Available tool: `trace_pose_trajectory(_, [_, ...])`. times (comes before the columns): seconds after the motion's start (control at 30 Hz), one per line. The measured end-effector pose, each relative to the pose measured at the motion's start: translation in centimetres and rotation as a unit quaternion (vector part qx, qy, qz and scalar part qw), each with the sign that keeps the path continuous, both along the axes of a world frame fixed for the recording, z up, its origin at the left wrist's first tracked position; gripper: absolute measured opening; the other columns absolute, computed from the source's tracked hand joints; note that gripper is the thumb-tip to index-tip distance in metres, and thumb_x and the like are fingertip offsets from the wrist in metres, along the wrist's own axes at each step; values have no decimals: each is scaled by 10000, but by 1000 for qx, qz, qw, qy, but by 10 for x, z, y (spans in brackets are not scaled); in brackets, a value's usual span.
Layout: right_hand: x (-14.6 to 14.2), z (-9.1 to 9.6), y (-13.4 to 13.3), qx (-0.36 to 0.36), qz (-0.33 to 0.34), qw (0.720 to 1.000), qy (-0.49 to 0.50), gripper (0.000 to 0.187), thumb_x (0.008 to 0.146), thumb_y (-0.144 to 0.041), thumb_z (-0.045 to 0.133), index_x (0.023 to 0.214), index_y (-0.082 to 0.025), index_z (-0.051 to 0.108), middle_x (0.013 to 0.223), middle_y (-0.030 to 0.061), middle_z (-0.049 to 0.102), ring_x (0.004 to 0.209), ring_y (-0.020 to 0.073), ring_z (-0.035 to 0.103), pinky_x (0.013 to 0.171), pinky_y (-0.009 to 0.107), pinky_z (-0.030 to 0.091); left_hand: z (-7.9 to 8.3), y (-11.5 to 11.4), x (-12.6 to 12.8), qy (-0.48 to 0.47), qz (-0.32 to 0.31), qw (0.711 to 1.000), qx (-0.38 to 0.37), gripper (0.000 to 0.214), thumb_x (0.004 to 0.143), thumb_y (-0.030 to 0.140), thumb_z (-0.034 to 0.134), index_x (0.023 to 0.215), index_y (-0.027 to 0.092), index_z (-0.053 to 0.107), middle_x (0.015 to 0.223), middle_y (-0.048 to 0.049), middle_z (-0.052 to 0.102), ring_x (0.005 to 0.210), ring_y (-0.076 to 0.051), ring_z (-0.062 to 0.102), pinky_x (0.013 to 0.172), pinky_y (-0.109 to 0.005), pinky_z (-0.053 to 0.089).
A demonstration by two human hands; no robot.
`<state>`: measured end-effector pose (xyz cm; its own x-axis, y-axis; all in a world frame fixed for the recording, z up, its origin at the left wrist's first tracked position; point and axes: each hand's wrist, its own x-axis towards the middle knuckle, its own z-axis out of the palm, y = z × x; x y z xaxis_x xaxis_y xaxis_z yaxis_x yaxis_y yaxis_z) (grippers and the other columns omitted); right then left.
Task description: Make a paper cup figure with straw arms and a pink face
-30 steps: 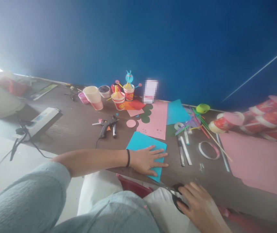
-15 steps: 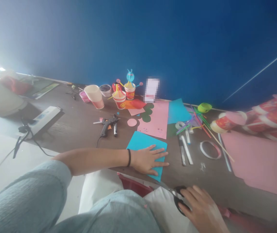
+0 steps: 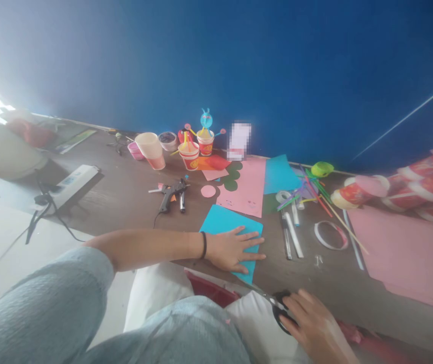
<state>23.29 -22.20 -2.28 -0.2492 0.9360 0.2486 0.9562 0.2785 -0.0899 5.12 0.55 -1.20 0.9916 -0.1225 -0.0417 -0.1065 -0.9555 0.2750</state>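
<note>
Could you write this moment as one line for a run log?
left hand: flat on blue paper | right hand: holding black scissors at table edge | nearby: glue gun, pens, pink paper

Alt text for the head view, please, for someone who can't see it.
The person's left hand lies flat on a blue paper sheet at the near edge of a brown table, while the right hand grips scissors just off that edge. Beyond lie a glue gun, pink paper, pens and paper cups.
</note>
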Motion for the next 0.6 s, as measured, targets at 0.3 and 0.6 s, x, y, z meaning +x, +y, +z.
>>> trace_pose_trajectory(0.3, [-2, -3, 4, -72, -37, 996, 40, 109, 845, -186, 448, 819, -220, 548, 724, 20, 536, 716, 206, 498, 657, 319, 361, -2, 0, -1, -36, -4, 999, 0, 589, 877, 486, 416, 1395, 210, 364, 1486, -151, 256, 1369, -342, 215, 1051, -585, 221])
trace_pose_trajectory(0.6, [2, -9, 7, -89, -20, 994, 64, 100, 840, -177, 453, 803, -218, 537, 719, 23, 541, 720, 203, 500, 656, 313, 373, -1, 1, -1, -37, -11, 999, 8, 597, 885, 499, 392, 1398, 195, 356, 1489, -164, 238, 1378, -334, 191, 1049, -582, 217])
